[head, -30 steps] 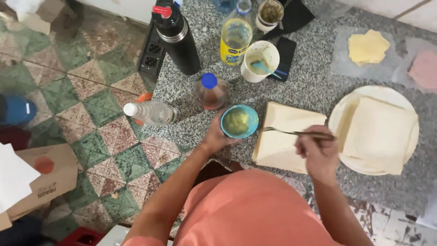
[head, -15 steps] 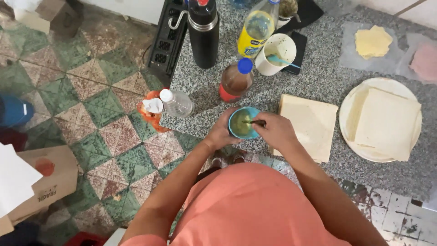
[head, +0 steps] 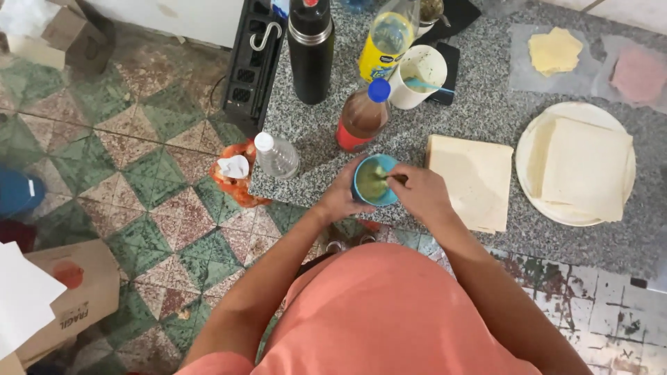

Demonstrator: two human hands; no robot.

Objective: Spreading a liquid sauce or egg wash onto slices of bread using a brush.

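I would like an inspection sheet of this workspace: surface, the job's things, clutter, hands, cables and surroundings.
Surface: speckled grey stone counter, crowded, no spill seen.
Job's things: small blue bowl of greenish sauce at the counter's front edge; utensil dipped in it; bread slice to its right.
Clutter: black flask, yellow bottle, brown bottle, clear bottle, white cup, white plate of bread, cheese slice, pink slice.
Hands: left hand grips the bowl; right hand holds the utensil.
Cables: black power strip against the counter's side; its cord not clear.
Surroundings: green patterned tile floor, cardboard box.
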